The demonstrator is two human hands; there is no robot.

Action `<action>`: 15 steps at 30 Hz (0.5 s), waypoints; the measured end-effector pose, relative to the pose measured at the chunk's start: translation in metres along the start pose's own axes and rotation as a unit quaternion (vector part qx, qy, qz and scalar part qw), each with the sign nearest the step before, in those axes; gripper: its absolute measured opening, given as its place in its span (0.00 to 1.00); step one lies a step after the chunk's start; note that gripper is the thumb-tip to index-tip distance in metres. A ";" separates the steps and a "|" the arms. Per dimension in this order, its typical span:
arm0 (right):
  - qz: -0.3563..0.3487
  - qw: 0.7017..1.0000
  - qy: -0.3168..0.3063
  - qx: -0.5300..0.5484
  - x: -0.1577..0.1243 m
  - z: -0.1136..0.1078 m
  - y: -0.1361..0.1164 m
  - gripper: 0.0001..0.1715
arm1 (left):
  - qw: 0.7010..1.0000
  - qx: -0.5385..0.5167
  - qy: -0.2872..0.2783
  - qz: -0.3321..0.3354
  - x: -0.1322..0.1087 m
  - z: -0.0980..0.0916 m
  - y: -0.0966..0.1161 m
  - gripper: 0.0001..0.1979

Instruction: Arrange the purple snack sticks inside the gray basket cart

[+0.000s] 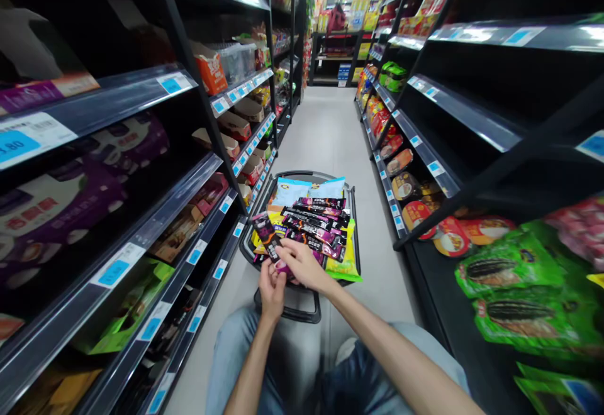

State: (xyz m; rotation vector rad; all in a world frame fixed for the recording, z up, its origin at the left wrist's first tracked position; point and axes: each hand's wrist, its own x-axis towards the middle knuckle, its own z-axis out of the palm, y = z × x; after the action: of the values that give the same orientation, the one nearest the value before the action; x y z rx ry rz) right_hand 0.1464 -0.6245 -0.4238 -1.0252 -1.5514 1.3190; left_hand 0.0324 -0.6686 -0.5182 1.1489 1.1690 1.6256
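Observation:
A slim black-and-purple snack packet [267,236] is held up at a tilt over the near left part of a black shopping basket [355,214]. My left hand [272,289] is closed around the packet's lower end. My right hand [304,267] pinches it from the right side, its fingers partly covering the wrapper. Several similar dark slim packets [315,221] lie in a loose pile in the basket. Beneath and around them are a yellow bag [346,264] and a light-blue bag [291,191].
Shelves with blue price tags [113,271] rise close on my left. On the right, a low shelf carries green seed bags [514,264] and round red packs [450,236]. The grey aisle floor [328,132] runs ahead to a far rack [335,56]. The basket's handle [306,317] lies towards my knees.

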 end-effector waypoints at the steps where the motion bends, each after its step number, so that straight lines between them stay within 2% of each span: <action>1: -0.024 0.997 -0.012 -0.066 -0.002 0.004 -0.001 0.19 | 1.000 0.009 0.003 -0.017 0.000 0.000 0.002 0.25; 3: -0.078 0.982 -0.042 -0.166 -0.004 0.003 -0.005 0.19 | 0.999 0.005 0.010 -0.048 0.000 0.002 0.006 0.24; 5: -0.120 0.965 -0.053 -0.225 -0.002 -0.011 -0.009 0.19 | 0.997 -0.017 0.013 -0.069 -0.003 0.003 0.010 0.23; 6: -0.131 0.958 -0.037 -0.253 0.001 -0.021 -0.010 0.19 | 0.997 -0.026 0.014 -0.078 -0.005 0.003 0.011 0.23; 8: -0.134 0.940 0.045 -0.311 0.006 -0.045 -0.009 0.15 | 0.995 -0.027 0.023 -0.095 -0.009 0.000 0.012 0.22; 10: -0.106 0.913 0.130 -0.371 0.010 -0.067 -0.002 0.10 | 0.994 0.000 0.031 -0.103 -0.013 -0.005 0.009 0.22; 11: -0.081 0.899 0.146 -0.405 0.011 -0.075 0.002 0.10 | 0.994 0.018 0.032 -0.103 -0.015 -0.007 0.007 0.22; 13: -0.024 0.868 0.124 -0.481 0.010 -0.083 0.011 0.14 | 0.993 0.057 0.029 -0.096 -0.016 -0.012 0.003 0.22; 15: 0.016 0.832 0.086 -0.548 0.007 -0.082 0.016 0.19 | 0.992 0.093 0.013 -0.083 -0.015 -0.014 0.001 0.21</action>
State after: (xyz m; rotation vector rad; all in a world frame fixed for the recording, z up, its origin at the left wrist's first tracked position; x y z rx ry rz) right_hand 0.2229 -0.5907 -0.4306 -1.7757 -2.1609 0.1987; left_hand 0.0232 -0.6861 -0.5226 1.1155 1.4183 1.4330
